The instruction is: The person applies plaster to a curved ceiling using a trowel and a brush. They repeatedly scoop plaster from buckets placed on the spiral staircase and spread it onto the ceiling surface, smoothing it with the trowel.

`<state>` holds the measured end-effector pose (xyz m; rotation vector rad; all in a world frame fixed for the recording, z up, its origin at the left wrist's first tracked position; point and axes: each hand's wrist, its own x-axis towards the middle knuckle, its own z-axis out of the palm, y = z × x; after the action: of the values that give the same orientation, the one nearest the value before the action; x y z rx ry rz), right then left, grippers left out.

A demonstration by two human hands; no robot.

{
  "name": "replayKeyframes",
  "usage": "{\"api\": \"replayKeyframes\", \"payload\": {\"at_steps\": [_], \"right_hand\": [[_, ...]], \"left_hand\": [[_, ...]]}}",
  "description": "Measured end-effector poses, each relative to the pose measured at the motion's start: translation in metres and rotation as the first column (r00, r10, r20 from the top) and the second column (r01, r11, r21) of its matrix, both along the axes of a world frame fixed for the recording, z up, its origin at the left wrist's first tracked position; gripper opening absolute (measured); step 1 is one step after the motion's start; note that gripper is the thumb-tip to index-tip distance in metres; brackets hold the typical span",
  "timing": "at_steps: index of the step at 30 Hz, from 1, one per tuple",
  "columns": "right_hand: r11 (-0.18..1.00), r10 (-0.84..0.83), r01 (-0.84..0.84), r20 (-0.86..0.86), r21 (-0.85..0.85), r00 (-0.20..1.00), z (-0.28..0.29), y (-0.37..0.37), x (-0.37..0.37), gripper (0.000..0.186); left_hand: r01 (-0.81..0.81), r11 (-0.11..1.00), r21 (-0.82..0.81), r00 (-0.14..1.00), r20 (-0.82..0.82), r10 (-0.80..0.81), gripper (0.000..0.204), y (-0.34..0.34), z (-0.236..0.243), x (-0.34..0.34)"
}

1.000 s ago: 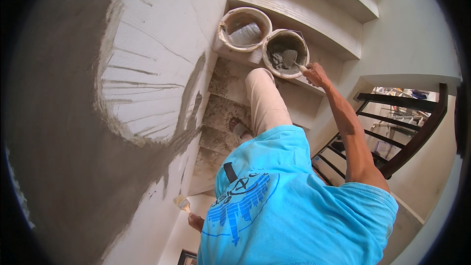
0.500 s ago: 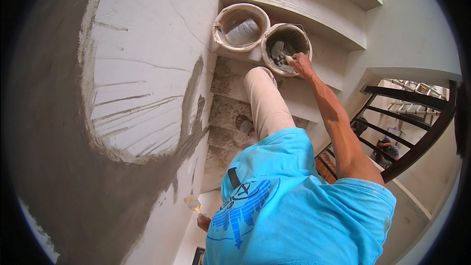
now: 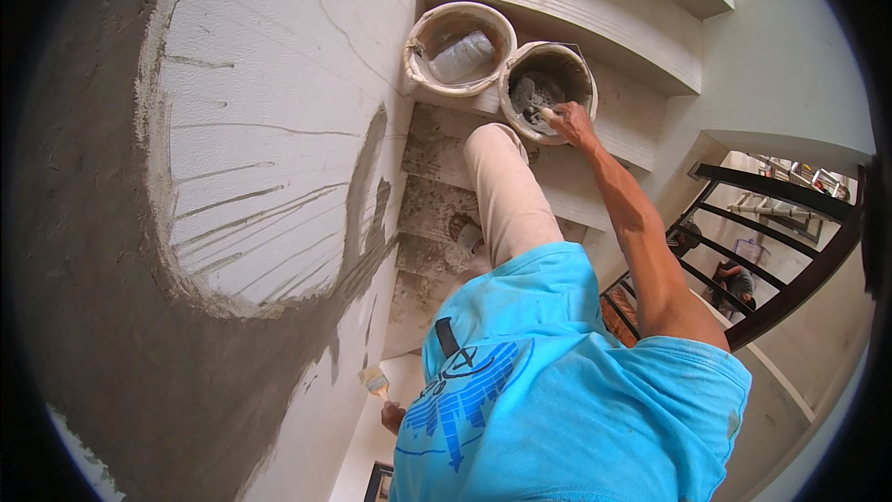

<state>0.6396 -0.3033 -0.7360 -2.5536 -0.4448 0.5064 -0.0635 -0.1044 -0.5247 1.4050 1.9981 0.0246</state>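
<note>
My right hand [image 3: 573, 124] is closed around the pale handle of a trowel [image 3: 549, 115]. The trowel's blade is down in grey mortar [image 3: 533, 93] inside a white bucket [image 3: 505, 104], and the mix mostly hides it. My left hand [image 3: 392, 416], low beside my shirt, grips a paintbrush [image 3: 375, 382] with pale bristles pointing up toward the wall. Touching the mortar bucket on its left is a second white bucket [image 3: 509, 30], which has a translucent plastic container [image 3: 462, 57] lying in murky liquid.
Both buckets stand on pale stairs [image 3: 576, 14]. To my left, the white wall [image 3: 260, 139] is partly coated with dark grey plaster [image 3: 93, 223]. A dark railing [image 3: 780, 195] curves at the right; a crouching person [image 3: 734, 284] shows through its bars. Stains mark the lower steps [image 3: 432, 204].
The trowel's blade, visible above the mortar before, has sunk into it. My right hand stays at the bucket rim. The brush in my left hand has shifted slightly right.
</note>
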Motion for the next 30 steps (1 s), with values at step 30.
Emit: {"api": "replayKeyframes", "payload": {"at_steps": [30], "right_hand": [[0.555, 0.597, -0.682, 0.343, 0.476, 0.725, 0.255, 0.08, -0.114, 0.045]], "left_hand": [[-0.111, 0.985, 0.133, 0.966, 0.248, 0.075, 0.038, -0.026, -0.139, -0.046]]}}
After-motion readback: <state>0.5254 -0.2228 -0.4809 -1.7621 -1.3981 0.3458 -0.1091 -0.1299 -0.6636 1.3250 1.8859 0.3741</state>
